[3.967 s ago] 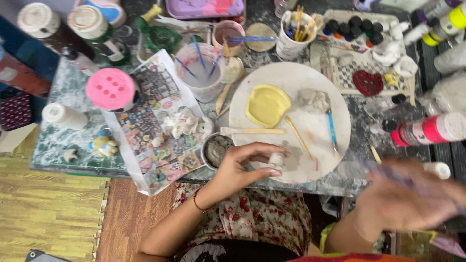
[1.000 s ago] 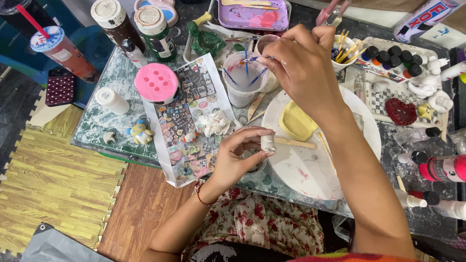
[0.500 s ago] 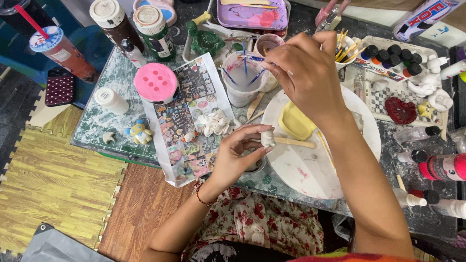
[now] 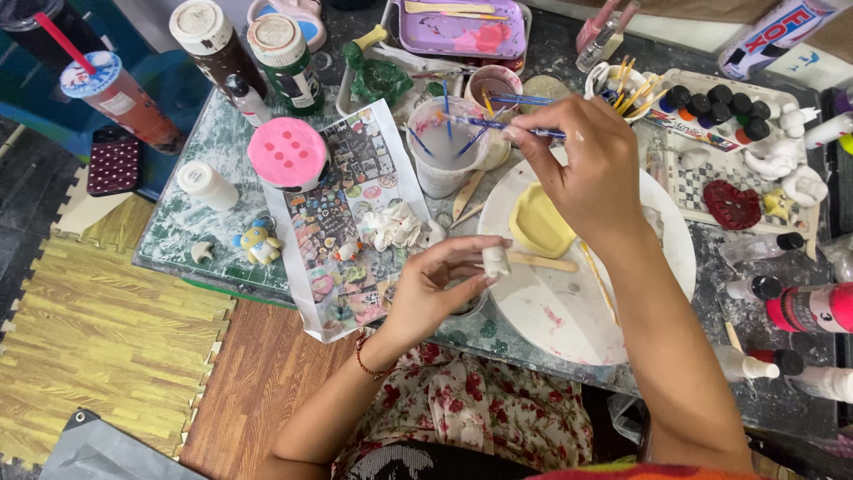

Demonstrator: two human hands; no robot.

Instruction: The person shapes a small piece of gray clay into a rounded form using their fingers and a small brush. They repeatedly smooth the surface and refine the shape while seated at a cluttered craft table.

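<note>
My left hand [image 4: 437, 284] pinches a small white clay figure [image 4: 494, 260] between thumb and fingers, just over the left rim of a round white plate [image 4: 569, 311]. My right hand [image 4: 591, 169] hovers over the plate's far side and grips a thin blue-handled paintbrush [image 4: 498, 125]. The brush's tip points left over a clear plastic cup [image 4: 442, 164] of cloudy water with more brushes in it. A yellow pad-shaped piece [image 4: 536, 222] and a wooden stick [image 4: 546, 261] lie on the plate.
A pink round lid [image 4: 287, 153], a printed paper sheet [image 4: 351, 213], crumpled tissue [image 4: 391, 225] and small painted figures [image 4: 258, 244] lie left. Paint bottles [image 4: 813, 307] stand right, a set of paint pots [image 4: 715, 107] and a purple tray [image 4: 462, 27] at the back. Two jars [image 4: 209, 40] and a lidded drink [image 4: 107, 84] are far left.
My right hand has come from low right up over the plate and now holds the brush by the water cup, moving it slightly down. My left hand keeps its hold on the white figure.
</note>
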